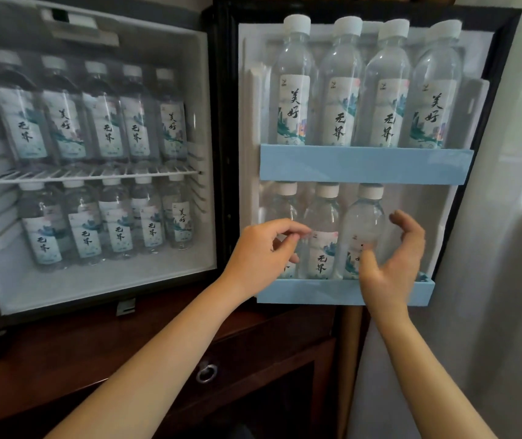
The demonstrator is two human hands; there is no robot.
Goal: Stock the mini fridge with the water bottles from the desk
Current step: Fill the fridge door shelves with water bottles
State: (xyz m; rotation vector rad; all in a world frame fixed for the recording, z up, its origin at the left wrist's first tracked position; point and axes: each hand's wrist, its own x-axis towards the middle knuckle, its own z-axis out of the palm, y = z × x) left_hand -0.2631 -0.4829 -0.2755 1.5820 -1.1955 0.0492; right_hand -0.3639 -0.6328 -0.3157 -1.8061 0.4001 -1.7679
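— Hands?
— Your left hand loosely curled, right hand cupped wide beside the end bottle; both empty.
— Step?
— Fridge looks full. Door: lower rack holds three bottles, gap at right. Likely fetch another.

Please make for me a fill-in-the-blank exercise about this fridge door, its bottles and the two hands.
1. The door stands ___.
2. The upper door shelf shows ___ bottles in its front row.
3. Both door shelves are coloured ___.
4. The left hand and the right hand are at the ___ door shelf.

Missing words: open; four; blue; lower.
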